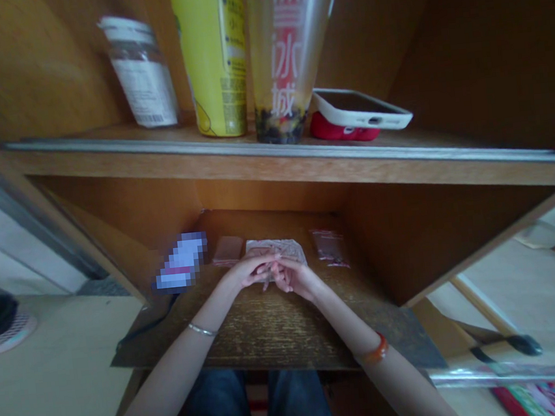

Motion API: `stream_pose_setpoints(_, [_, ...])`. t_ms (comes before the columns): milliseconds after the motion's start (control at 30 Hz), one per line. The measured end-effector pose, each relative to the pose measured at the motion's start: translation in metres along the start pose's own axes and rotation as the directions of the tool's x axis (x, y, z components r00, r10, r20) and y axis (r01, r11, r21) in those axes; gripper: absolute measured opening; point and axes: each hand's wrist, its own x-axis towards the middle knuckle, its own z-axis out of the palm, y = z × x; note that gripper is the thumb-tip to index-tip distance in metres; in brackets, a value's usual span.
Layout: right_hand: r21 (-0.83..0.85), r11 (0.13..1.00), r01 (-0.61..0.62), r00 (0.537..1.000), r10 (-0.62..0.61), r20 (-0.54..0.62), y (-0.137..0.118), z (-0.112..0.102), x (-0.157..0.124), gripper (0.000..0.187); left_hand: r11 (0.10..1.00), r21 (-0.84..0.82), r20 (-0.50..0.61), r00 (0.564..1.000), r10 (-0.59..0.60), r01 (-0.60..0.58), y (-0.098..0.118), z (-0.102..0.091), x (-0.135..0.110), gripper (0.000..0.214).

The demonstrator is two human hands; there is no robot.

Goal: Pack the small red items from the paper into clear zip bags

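Note:
My left hand (250, 271) and my right hand (291, 275) meet over the dark wooden desk (269, 326), fingertips pinched together on something too small to make out. Just behind them lies a crinkled clear packet (276, 248). A small brown square piece (227, 249) sits to the left of it, and a small clear bag (329, 247) to the right. A silver bangle is on my left wrist, an orange band on my right.
A shelf (272, 153) above the desk carries a clear jar (140, 71), a yellow bottle (214, 57), a tall drink cup (286, 50) and a white phone (359, 110) on a red thing. A blurred patch (182, 261) lies left. A cable (146, 325) runs off the desk's left side.

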Motion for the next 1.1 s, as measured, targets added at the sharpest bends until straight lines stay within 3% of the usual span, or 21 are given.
stream_pose_setpoints(67, [-0.012,0.999,0.035,0.999,-0.036,-0.039,-0.001,-0.001,0.0,0.027,1.0,-0.015,0.055,0.998,-0.014,0.015,-0.005,0.0,0.002,0.04])
stream_pose_setpoints(367, [-0.025,0.998,0.058,0.993,-0.06,-0.102,0.0,0.0,0.0,0.029,1.0,0.005,0.077,0.997,0.02,-0.02,-0.006,0.001,0.0,0.038])
stream_pose_setpoints(567, [0.012,0.998,0.055,0.995,-0.054,-0.086,0.001,-0.003,0.0,0.027,1.0,0.011,0.065,0.998,0.01,-0.011,-0.002,0.002,-0.003,0.034])
stream_pose_setpoints(767, [0.058,0.997,0.057,0.998,-0.056,-0.029,0.001,-0.004,0.0,0.029,0.999,-0.046,0.13,0.992,0.002,0.004,-0.001,0.001,-0.003,0.032])
stream_pose_setpoints(933, [0.079,0.997,0.026,0.999,-0.028,0.029,0.001,-0.006,0.001,0.033,0.998,-0.061,0.106,0.994,-0.016,0.022,0.002,0.003,-0.005,0.029])
stream_pose_setpoints(1100, [0.092,0.995,0.026,1.0,-0.026,0.006,-0.001,-0.004,0.002,0.03,0.997,-0.069,0.072,0.997,-0.014,0.019,0.003,0.005,-0.005,0.027])
